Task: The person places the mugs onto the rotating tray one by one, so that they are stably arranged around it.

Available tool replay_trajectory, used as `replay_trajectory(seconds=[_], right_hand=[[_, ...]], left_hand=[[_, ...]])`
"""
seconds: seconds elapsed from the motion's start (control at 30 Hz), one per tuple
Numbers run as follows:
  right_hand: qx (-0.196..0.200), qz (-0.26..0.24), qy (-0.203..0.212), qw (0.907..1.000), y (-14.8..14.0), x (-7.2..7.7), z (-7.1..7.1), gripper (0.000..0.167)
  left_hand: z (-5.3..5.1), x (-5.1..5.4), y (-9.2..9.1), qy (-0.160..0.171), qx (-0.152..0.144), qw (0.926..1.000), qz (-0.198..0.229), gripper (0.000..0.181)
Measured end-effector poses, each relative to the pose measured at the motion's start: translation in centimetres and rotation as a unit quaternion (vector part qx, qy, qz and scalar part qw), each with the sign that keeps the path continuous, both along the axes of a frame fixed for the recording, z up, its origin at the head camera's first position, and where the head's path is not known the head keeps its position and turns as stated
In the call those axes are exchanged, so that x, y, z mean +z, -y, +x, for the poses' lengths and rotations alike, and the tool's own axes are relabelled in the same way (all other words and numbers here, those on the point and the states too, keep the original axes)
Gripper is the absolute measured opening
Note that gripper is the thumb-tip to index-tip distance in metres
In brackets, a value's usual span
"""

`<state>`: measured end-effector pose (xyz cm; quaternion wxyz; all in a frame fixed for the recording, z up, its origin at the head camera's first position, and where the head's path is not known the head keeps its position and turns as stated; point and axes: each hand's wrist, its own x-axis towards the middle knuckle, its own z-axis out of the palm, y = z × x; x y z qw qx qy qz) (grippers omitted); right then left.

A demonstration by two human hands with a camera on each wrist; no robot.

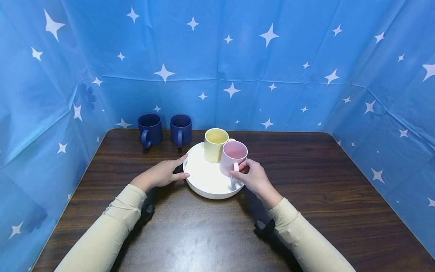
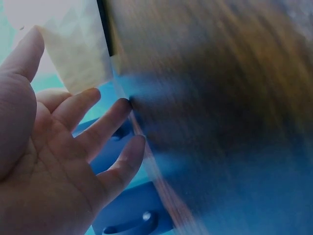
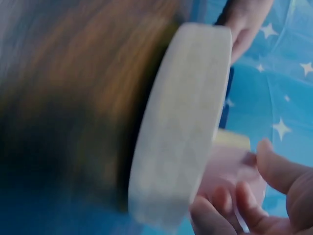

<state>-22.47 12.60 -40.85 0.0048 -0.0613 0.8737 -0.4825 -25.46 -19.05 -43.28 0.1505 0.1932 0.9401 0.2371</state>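
Observation:
On a round white tray (image 1: 209,186) with a faceted side (image 3: 178,127) stand a yellow mug (image 1: 211,151) and a pink mug (image 1: 227,163). The pink one is in front and to the right, partly covering the yellow one. My right hand (image 1: 255,177) pinches the pink mug's handle between thumb and fingers, above the tray's right rim. With thumb and fingers spread, my left hand (image 1: 159,174) touches the tray's left edge. In the left wrist view its fingers (image 2: 112,120) extend fairly straight along the tray's side. Whether the pink mug's base touches the tray is unclear.
Two dark blue mugs, one at the far left (image 1: 154,132) and one beside it (image 1: 183,130), stand near the back edge of the dark wooden table (image 1: 190,234). A blue curtain (image 1: 292,56) with white stars surrounds the table at back and sides.

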Motion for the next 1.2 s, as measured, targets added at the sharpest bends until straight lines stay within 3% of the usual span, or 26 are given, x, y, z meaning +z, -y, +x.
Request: replay_trajectory(seconds=[0.2,0.4,0.7,0.87,1.03,1.2], right_hand=[[0.038,0.092,-0.022,0.9947,-2.3,0.5,-0.6,0.024],[0.043,0.161,-0.053,0.9846,-5.0,-0.2,-2.4,0.034],[0.116,0.114,0.031,0.9863,-6.2,-2.0,-3.9,0.066],[0.131,0.098,0.019,0.9864,-6.0,-2.2,-4.0,0.068],[0.105,0.096,-0.012,0.9897,-5.5,-2.2,-4.1,0.073],[0.103,0.070,0.009,0.9921,-4.7,-2.2,-4.2,0.075]], left_hand=[[0.1,0.0,0.0,-0.002,0.003,1.0000,0.002,0.082],[0.0,0.1,0.0,-0.001,-0.001,1.0000,0.002,0.082],[0.2,0.1,0.0,0.000,-0.001,1.0000,0.001,0.081],[0.2,0.1,0.0,0.001,0.000,1.0000,0.002,0.083],[0.2,0.1,0.0,0.000,0.000,1.0000,0.005,0.084],[0.3,-0.1,0.0,-0.001,-0.002,1.0000,0.004,0.084]])
